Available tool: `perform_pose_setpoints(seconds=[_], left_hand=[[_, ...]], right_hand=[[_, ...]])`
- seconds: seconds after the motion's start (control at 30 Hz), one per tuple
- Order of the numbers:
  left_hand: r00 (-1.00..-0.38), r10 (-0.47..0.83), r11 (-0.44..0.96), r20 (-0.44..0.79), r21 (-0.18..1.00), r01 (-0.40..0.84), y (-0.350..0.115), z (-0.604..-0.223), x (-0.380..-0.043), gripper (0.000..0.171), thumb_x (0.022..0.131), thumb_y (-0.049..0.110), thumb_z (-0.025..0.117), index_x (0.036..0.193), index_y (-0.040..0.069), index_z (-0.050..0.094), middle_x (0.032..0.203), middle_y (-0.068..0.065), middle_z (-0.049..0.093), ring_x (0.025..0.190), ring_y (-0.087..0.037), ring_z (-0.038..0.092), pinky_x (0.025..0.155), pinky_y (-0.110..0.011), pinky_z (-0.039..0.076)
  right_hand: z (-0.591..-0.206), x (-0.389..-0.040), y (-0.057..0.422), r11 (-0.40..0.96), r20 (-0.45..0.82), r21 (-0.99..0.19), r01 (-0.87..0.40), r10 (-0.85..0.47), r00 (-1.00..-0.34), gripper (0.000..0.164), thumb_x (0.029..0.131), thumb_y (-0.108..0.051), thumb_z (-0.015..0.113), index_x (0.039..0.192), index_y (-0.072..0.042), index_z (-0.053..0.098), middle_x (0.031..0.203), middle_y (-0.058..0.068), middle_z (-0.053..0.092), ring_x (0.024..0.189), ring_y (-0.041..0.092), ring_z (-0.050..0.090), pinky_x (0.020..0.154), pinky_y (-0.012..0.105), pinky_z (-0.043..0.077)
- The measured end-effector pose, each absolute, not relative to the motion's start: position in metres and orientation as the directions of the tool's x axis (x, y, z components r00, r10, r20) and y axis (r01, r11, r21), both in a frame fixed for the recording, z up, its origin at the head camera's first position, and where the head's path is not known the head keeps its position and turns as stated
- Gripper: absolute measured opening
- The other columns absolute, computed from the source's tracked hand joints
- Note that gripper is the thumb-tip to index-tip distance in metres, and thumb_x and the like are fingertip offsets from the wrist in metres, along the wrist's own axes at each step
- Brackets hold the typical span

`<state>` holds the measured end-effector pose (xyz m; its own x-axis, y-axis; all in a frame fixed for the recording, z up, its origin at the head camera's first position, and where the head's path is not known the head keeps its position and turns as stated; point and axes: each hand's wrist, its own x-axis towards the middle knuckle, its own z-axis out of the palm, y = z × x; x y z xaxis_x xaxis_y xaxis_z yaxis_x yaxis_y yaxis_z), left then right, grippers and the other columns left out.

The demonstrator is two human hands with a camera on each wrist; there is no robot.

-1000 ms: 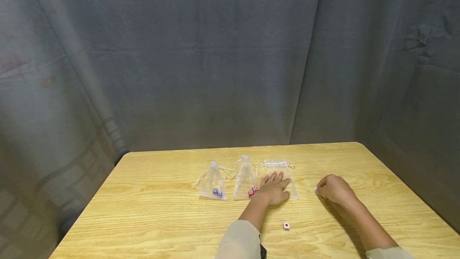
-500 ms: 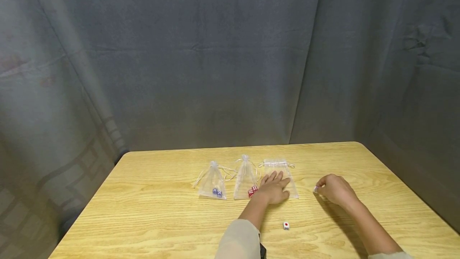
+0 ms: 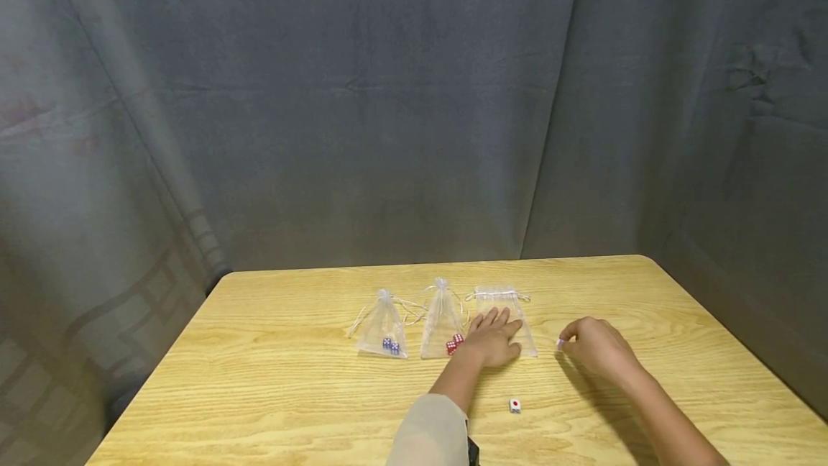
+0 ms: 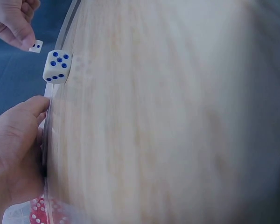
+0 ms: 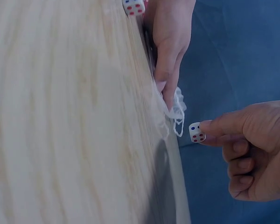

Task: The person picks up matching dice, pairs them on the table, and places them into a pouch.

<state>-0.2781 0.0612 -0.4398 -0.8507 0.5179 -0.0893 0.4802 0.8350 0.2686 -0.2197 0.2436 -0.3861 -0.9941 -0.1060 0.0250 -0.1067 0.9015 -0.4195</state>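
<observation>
My left hand (image 3: 494, 342) rests with spread fingers on a flat white mesh drawstring bag (image 3: 527, 333), covering much of it. To its right, my right hand (image 3: 601, 347) pinches a white die (image 5: 196, 132) between thumb and index finger. In the right wrist view this die shows red and blue pips, and the other fingers are curled in. A second white die (image 3: 514, 405) sits on the table in front of the bag, its large red pip facing up. Blue pips show on that die's side (image 4: 57, 66) in the left wrist view.
Left of the flat bag stands a gathered mesh bag (image 3: 435, 333) with red dice (image 3: 455, 344) inside. Further left is another gathered bag (image 3: 374, 329) with blue dice (image 3: 391, 346). Loose drawstrings lie around both. The wooden table (image 3: 278, 380) ends at a grey curtain (image 3: 388, 128).
My right hand, pinching the die, has shifted a little to the left toward the flat bag. The left hand, the bags and the other white die stay put.
</observation>
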Motion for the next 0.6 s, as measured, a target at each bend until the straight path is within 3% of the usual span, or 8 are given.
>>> perform_pose_setpoints(seconds=[0.27, 0.43, 0.6], left_hand=[[-0.856, 0.509, 0.842, -0.090, 0.259, 0.473, 0.062, -0.440, -0.278, 0.050, 0.095, 0.043, 0.039, 0.143, 0.034, 0.033, 0.151, 0.009, 0.020, 0.138, -0.010, 0.010, 0.109, -0.032, 0.009], [-0.860, 0.503, 0.845, -0.092, 0.262, 0.466, 0.062, -0.440, -0.278, 0.049, 0.095, 0.044, 0.040, 0.143, 0.034, 0.033, 0.151, 0.009, 0.020, 0.138, -0.010, 0.010, 0.109, -0.032, 0.009], [-0.858, 0.506, 0.842, -0.090, 0.268, 0.468, 0.062, -0.441, -0.278, 0.050, 0.094, 0.044, 0.040, 0.143, 0.034, 0.034, 0.151, 0.009, 0.020, 0.138, -0.010, 0.010, 0.109, -0.032, 0.009]], right_hand=[[-0.383, -0.214, 0.229, 0.909, 0.042, -0.394, -0.138, -0.132, -0.990, 0.007, 0.080, -0.009, 0.068, 0.085, -0.006, 0.071, 0.077, 0.004, 0.065, 0.057, 0.014, 0.046, 0.051, 0.031, 0.039], [-0.383, -0.206, 0.221, 0.904, 0.048, -0.399, -0.152, -0.145, -0.988, 0.007, 0.080, -0.008, 0.069, 0.086, -0.006, 0.071, 0.065, -0.002, 0.056, 0.053, 0.013, 0.041, 0.048, 0.028, 0.035], [-0.382, -0.200, 0.215, 0.902, 0.059, -0.396, -0.171, -0.160, -0.985, 0.007, 0.078, -0.007, 0.071, 0.085, -0.006, 0.071, 0.069, -0.002, 0.059, 0.052, 0.012, 0.043, 0.049, 0.028, 0.038]])
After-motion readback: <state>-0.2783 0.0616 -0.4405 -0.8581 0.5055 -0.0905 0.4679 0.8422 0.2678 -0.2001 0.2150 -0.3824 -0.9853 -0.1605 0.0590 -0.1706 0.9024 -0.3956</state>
